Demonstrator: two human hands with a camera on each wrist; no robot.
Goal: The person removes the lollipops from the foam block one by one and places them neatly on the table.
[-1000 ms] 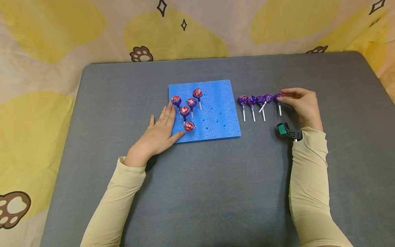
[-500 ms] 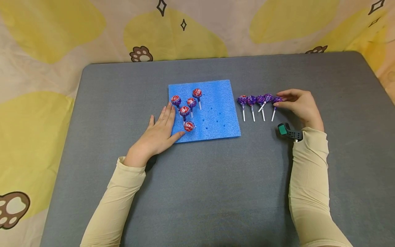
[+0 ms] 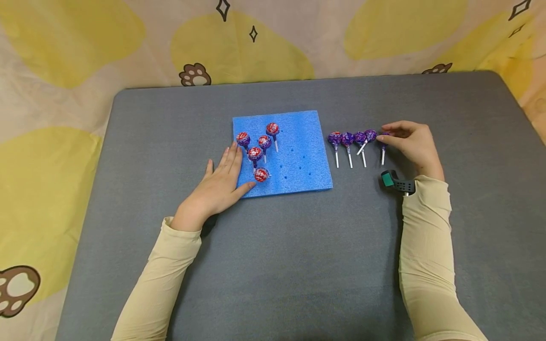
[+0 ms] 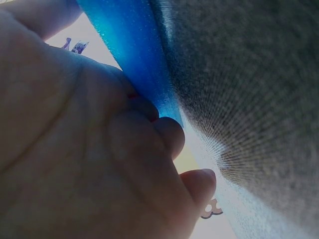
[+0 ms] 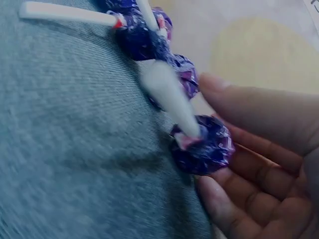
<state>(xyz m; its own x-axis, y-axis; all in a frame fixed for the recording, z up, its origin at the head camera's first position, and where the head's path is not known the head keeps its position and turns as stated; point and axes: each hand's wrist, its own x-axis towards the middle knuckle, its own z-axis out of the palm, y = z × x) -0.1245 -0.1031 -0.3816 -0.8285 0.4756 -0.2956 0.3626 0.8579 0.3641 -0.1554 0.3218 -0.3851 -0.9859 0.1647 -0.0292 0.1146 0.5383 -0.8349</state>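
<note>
R hand has fingers curled round end lollipop, R of blue foam; thumb's prob. off it, so loose hold could let it roll & bump row of 4 on tabletop. L hand lies flat vs. foam's L edge; uneven push may shift it. Foam holds 5 lollipops + bare holes.

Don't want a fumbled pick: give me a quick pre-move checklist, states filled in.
1. Flat blue foam board touched by the left hand at its left edge: ok.
2. Purple-wrapped, white-sticked round lollipop between fingers of the right hand: ok.
3. Grip firm enough to lift: cannot tell.
4. Small dark round holes free in the board: ok.
5. Row of similar lollipops uncrossed: not ok, two white sticks cross.
6. Fingertips clear of nearest neighbouring lollipop: cannot tell.
</note>
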